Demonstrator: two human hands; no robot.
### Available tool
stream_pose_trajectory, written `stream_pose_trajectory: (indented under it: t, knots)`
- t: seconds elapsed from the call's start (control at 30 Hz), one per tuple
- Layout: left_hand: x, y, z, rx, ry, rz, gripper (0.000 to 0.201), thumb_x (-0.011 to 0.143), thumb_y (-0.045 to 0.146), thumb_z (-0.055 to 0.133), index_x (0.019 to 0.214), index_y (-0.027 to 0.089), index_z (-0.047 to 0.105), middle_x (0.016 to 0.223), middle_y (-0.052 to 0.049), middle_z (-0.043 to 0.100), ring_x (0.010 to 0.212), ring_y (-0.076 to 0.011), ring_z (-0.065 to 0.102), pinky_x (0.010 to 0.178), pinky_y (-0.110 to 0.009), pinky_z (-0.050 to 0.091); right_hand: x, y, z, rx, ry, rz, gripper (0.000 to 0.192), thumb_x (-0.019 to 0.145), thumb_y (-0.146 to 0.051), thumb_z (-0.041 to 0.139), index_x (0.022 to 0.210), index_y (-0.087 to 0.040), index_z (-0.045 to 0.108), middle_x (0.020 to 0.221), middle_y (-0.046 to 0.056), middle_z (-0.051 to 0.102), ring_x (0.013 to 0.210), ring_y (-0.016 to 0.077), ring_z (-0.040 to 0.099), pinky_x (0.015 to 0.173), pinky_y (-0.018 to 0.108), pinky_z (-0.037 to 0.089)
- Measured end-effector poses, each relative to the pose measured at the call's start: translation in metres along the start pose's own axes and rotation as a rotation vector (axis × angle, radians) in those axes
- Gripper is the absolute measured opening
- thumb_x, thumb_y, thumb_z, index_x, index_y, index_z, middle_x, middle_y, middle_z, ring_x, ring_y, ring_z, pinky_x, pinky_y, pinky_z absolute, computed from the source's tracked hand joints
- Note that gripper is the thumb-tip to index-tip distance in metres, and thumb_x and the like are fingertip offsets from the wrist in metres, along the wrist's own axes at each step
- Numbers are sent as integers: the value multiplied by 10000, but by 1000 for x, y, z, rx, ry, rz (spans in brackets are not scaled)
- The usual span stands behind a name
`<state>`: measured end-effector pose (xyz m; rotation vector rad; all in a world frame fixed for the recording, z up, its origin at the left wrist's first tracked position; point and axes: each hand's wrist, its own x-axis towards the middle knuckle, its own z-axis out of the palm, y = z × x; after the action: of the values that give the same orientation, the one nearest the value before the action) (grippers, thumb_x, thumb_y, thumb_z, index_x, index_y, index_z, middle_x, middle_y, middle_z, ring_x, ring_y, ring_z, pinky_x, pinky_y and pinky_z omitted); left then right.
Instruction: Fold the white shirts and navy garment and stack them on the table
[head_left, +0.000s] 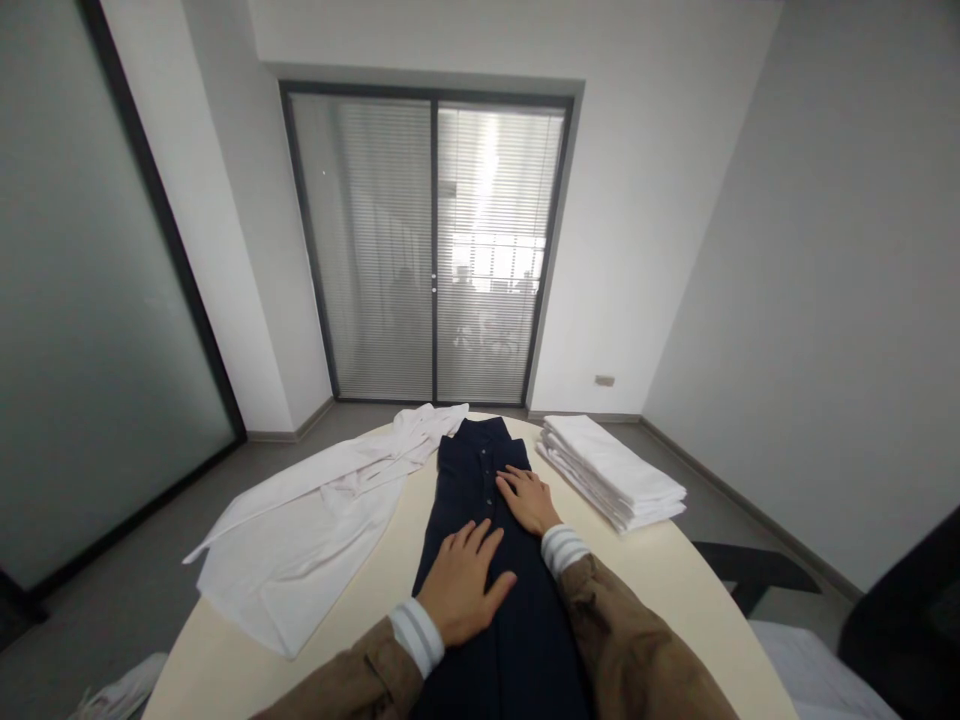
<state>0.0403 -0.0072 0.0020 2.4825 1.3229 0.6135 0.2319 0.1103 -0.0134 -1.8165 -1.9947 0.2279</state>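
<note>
A dark navy buttoned shirt (pixel 517 620) lies lengthwise on the table, its collar at the far end and its sides tucked into a narrow strip. My left hand (pixel 463 585) rests flat on the middle of the shirt, fingers spread. Farther up, near the buttons on the right side, my right hand (pixel 527 500) lies on the cloth with its fingers apart. Neither hand grips anything. The shirt's near end runs out of view at the bottom between my forearms.
On the left of the round cream table (pixel 375 610), a loose white shirt (pixel 300 540) hangs slightly over the edge. A stack of folded white cloth (pixel 611 470) sits at right. Beyond the table's right edge is a black chair (pixel 907 620); white fabric (pixel 120 690) shows low at left.
</note>
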Motion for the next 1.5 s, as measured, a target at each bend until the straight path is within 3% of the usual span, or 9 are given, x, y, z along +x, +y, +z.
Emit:
stream_pose_trajectory:
  t: [0.17, 0.3, 0.4, 0.57, 0.8, 0.97, 1.1, 1.33, 1.5]
  knots:
    - [32, -59, -14, 5, 337, -176, 449, 966, 386, 433, 1343, 189, 577, 1456, -138, 501, 1336, -284, 453, 1131, -472, 322, 8, 21, 0, 21, 216, 212, 470, 959, -427, 411, 1374, -258, 553, 1421, 92, 542, 1344, 304, 410, 1070, 488, 346]
    - [50, -100, -13, -229, 323, -300, 412, 945, 385, 479, 1286, 214, 633, 1349, -119, 612, 1317, -279, 487, 1145, -461, 294, 11, 31, 7, 173, 181, 152, 438, 902, -327, 495, 1312, -232, 617, 1340, 104, 614, 1344, 335, 429, 1107, 562, 297]
    - [60, -109, -6, -472, 317, -289, 414, 899, 389, 549, 1229, 174, 676, 1322, -135, 633, 1322, -282, 491, 1163, -434, 271, 17, 34, 10, 340, 200, 46, 420, 864, -243, 493, 1244, -181, 661, 1329, 106, 627, 1281, 259, 524, 1133, 459, 331]
    - [67, -105, -5, -629, 342, -261, 385, 861, 359, 588, 1169, 161, 707, 1381, -122, 593, 1321, -259, 506, 1169, -401, 289, 26, 33, 4, 478, 245, -11, 423, 858, -252, 472, 1231, -181, 659, 1287, 90, 661, 1211, 227, 593, 1078, 423, 422]
    - [62, -85, -30, -691, 445, -157, 320, 850, 245, 588, 1133, 195, 730, 1370, -93, 606, 1306, -253, 522, 1160, -436, 319, 20, 18, -20, 807, 335, -115, 363, 771, -290, 563, 1101, -170, 657, 1042, 89, 724, 989, 232, 666, 941, 410, 493]
    - [53, -71, -45, -757, 508, -272, 226, 768, 151, 665, 965, 176, 773, 1181, -112, 709, 1184, -281, 603, 1092, -455, 408, -4, 2, -52, 427, 323, -179, 518, 760, -187, 529, 1275, -203, 590, 985, 53, 697, 889, 208, 623, 883, 385, 481]
    - [42, -60, -41, -1003, 442, -401, 263, 699, 180, 757, 959, 150, 729, 1014, -110, 730, 930, -253, 682, 795, -374, 571, -33, -10, -67, 249, 286, -218, 469, 783, -146, 486, 1226, -218, 622, 1143, 71, 673, 988, 223, 617, 917, 380, 468]
    - [14, -54, -18, -1168, 452, -528, 582, 607, 276, 873, 1097, 145, 588, 826, -33, 665, 732, -170, 661, 706, -301, 537, -90, -17, -47, 387, 248, -93, 228, 829, -258, 503, 1030, -257, 611, 942, 46, 659, 879, 239, 632, 795, 387, 500]
    - [-1, -52, -3, -1097, 356, -659, 599, 667, 282, 846, 1171, 127, 562, 768, -16, 642, 659, -171, 640, 591, -274, 507, -112, -11, -25, 492, 227, -112, 155, 825, -240, 502, 963, -250, 572, 945, 52, 620, 897, 237, 605, 812, 392, 495]
